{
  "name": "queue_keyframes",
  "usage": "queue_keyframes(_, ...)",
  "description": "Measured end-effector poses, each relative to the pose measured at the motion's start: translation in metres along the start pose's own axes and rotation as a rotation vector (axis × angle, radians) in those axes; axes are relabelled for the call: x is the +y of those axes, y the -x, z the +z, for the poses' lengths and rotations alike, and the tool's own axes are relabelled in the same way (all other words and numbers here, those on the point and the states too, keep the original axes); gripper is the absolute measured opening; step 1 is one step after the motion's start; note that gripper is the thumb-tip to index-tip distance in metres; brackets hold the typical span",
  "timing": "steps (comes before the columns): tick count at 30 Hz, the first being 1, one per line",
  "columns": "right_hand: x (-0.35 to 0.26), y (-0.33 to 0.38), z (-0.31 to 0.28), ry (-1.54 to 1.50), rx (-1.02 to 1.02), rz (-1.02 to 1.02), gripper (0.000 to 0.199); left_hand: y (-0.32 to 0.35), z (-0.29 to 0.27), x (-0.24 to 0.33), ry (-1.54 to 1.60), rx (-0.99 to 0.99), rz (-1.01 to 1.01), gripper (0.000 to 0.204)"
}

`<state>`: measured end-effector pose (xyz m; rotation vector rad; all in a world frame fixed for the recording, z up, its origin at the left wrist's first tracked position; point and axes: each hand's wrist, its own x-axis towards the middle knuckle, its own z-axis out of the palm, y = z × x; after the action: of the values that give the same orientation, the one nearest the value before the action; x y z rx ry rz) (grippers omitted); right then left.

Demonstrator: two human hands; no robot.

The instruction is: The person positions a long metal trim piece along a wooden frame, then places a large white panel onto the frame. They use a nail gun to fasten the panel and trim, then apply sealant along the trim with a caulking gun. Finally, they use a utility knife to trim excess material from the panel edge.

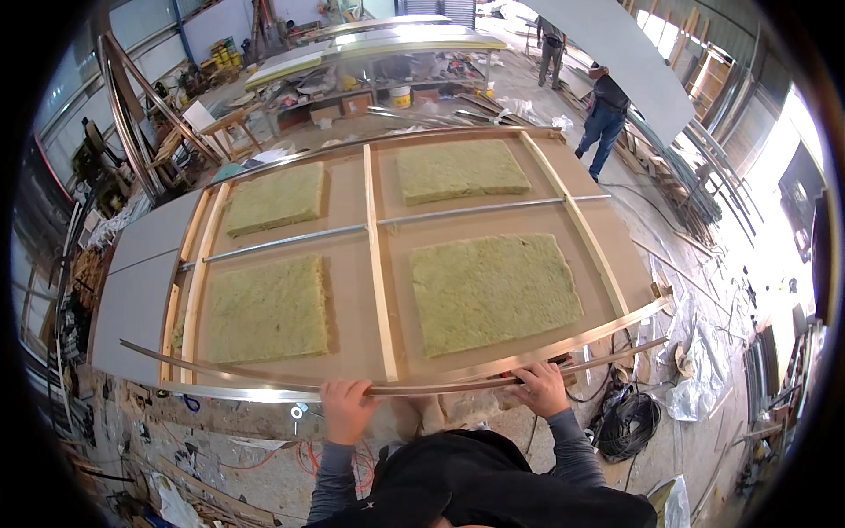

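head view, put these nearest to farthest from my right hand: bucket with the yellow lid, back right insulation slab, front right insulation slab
1. Front right insulation slab: just ahead of the right hand, slightly left.
2. Back right insulation slab: farther ahead, toward the panel's far edge.
3. Bucket: beyond the panel, ahead and left.

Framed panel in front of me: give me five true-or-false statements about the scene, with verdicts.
Four yellowish insulation slabs lie on the panel. True.
Both hands are at the panel's far edge. False: the left hand and right hand are at its near edge.
A silver bar runs lengthwise across the panel. True.
The slabs are stacked in one pile. False: they lie apart.
A black coiled cable lies to the right of the right hand. True.
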<state>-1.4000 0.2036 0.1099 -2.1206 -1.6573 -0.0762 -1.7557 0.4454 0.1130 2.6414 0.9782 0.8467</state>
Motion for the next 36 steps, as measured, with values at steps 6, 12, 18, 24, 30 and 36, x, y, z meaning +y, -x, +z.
queue_keyframes(6,0.034,0.004,-0.03,0.144,0.031,0.011,0.041,-0.004,-0.041,-0.041,-0.15,0.066,-0.015,0.043)
queue_keyframes(12,0.045,0.002,-0.033,0.156,-0.014,0.096,0.043,0.008,-0.032,-0.05,-0.193,0.031,-0.045,0.048)
queue_keyframes(18,0.037,0.005,-0.032,0.113,0.098,0.098,0.038,0.01,-0.023,-0.042,-0.129,0.086,-0.037,0.041)
queue_keyframes(24,0.042,0.011,-0.027,0.117,0.079,0.141,0.035,0.004,-0.02,-0.048,-0.122,-0.001,-0.063,0.048)
queue_keyframes(30,0.047,0.007,-0.022,0.134,0.074,0.156,0.036,-0.02,-0.025,-0.047,-0.086,0.064,-0.009,0.045)
queue_keyframes(36,0.055,0.009,-0.021,0.117,0.096,0.14,0.039,-0.034,-0.023,-0.046,-0.063,0.11,0.009,0.042)
